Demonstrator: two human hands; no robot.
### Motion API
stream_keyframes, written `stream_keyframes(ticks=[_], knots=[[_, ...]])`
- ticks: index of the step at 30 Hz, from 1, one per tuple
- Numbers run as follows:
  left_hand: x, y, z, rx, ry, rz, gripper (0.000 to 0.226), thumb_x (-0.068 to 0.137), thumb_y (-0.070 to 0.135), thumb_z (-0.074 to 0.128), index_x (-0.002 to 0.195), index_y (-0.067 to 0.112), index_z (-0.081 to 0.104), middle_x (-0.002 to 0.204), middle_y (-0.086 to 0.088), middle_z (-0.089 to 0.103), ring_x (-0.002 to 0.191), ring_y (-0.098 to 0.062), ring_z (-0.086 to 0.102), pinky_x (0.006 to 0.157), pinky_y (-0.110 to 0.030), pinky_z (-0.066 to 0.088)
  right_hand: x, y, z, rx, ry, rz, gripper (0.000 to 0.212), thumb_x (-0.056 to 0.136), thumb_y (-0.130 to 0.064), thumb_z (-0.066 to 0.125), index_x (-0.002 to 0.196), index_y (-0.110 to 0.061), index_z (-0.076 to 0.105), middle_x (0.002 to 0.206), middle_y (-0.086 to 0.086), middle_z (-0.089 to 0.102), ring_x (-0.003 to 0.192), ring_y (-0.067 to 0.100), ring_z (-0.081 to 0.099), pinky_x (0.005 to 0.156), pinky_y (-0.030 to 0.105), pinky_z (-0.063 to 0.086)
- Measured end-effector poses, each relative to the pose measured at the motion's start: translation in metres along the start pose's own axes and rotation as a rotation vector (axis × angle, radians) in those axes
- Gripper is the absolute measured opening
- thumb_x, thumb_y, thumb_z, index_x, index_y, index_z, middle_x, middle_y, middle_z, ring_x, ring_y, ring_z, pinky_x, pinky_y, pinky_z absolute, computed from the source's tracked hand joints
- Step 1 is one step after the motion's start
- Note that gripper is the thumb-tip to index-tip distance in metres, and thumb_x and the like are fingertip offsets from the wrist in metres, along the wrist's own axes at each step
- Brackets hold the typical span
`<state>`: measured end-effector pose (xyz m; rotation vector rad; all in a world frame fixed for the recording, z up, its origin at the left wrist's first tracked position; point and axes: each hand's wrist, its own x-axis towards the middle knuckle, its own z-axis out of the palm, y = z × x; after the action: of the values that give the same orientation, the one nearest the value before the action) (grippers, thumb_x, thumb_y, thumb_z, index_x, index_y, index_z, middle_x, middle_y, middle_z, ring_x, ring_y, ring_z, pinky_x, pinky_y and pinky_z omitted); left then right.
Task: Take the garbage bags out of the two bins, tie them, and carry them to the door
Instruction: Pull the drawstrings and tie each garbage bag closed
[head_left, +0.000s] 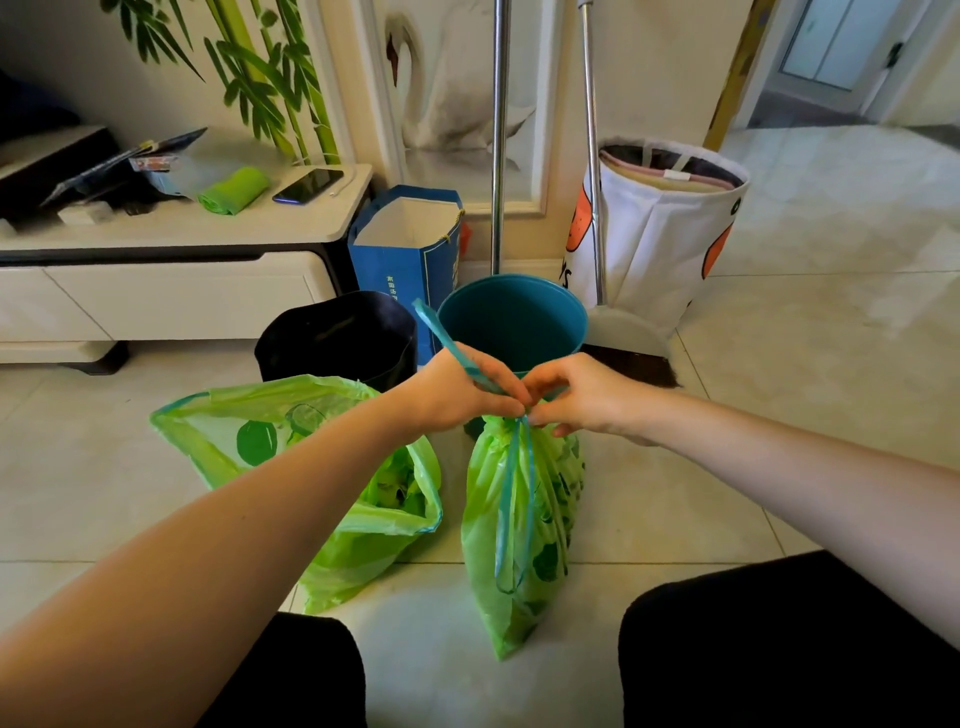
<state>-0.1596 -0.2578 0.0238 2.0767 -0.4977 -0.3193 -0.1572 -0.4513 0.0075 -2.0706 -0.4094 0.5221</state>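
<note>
Knot-tying on the right bag (519, 519), upright on the floor near the teal bin (511, 322): your left hand (457, 389) and right hand (582, 397) pinch its drawstring (452, 343) together; pull the ends snug.

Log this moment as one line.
step: tying | left hand: pinches drawstring | right hand: pinches knot | right bag: gathered | left bag: open

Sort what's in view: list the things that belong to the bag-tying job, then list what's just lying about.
Job: left hand and right hand pinching the blue drawstring of the gathered green bag; open green bag; black bin; teal bin.

Lying about: blue paper bag, phone, green roll, white fabric basket, two metal poles.
</note>
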Motion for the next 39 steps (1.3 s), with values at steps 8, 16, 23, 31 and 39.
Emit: stream_keyframes(ticks=[8, 16, 23, 31, 39], knots=[[-0.003, 0.000, -0.005, 0.138, 0.067, 0.047, 0.013, 0.071, 0.008, 0.081, 0.084, 0.008, 0.076, 0.083, -0.004, 0.075, 0.077, -0.013, 0.070, 0.076, -0.024, 0.058, 0.007, -0.002, 0.008, -0.040, 0.080, -0.034, 0.013, 0.081, -0.020, 0.069, 0.088, -0.031, 0.069, 0.087, -0.012, 0.066, 0.072, 0.001, 0.062, 0.064, 0.021, 0.055], [0.000, 0.005, 0.002, 0.568, 0.133, 0.097, 0.008, 0.079, 0.015, 0.069, 0.087, 0.018, 0.072, 0.085, 0.001, 0.074, 0.073, -0.013, 0.062, 0.061, -0.020, 0.048, 0.010, -0.004, 0.011, -0.008, 0.073, 0.058, 0.008, 0.087, -0.018, 0.066, 0.094, -0.016, 0.070, 0.085, 0.000, 0.065, 0.074, 0.009, 0.062, 0.058, 0.014, 0.054], [-0.016, 0.001, 0.000, 0.874, 0.165, 0.485, 0.011, 0.075, 0.006, 0.066, 0.085, 0.003, 0.061, 0.078, -0.010, 0.060, 0.064, -0.031, 0.056, 0.053, -0.033, 0.038, 0.006, -0.005, 0.009, 0.113, 0.015, 0.060, 0.007, 0.086, -0.017, 0.066, 0.087, -0.021, 0.071, 0.082, -0.002, 0.073, 0.071, 0.005, 0.069, 0.065, 0.020, 0.055], [-0.014, -0.001, 0.001, 0.799, 0.221, 0.568, 0.012, 0.084, 0.011, 0.069, 0.079, 0.006, 0.059, 0.069, -0.006, 0.058, 0.059, -0.024, 0.055, 0.053, -0.028, 0.038, 0.005, -0.002, 0.006, 0.090, 0.038, 0.015, 0.017, 0.088, -0.019, 0.063, 0.101, -0.029, 0.064, 0.092, 0.000, 0.071, 0.077, 0.008, 0.068, 0.066, 0.022, 0.056], [-0.011, -0.002, -0.005, 0.625, 0.193, 0.433, 0.013, 0.085, 0.019, 0.071, 0.085, 0.007, 0.068, 0.077, -0.005, 0.068, 0.068, -0.023, 0.063, 0.061, -0.035, 0.052, 0.005, -0.004, 0.000, 0.023, 0.114, 0.006, 0.002, 0.085, -0.021, 0.066, 0.084, -0.021, 0.068, 0.079, -0.003, 0.066, 0.070, 0.006, 0.063, 0.061, 0.019, 0.056]])
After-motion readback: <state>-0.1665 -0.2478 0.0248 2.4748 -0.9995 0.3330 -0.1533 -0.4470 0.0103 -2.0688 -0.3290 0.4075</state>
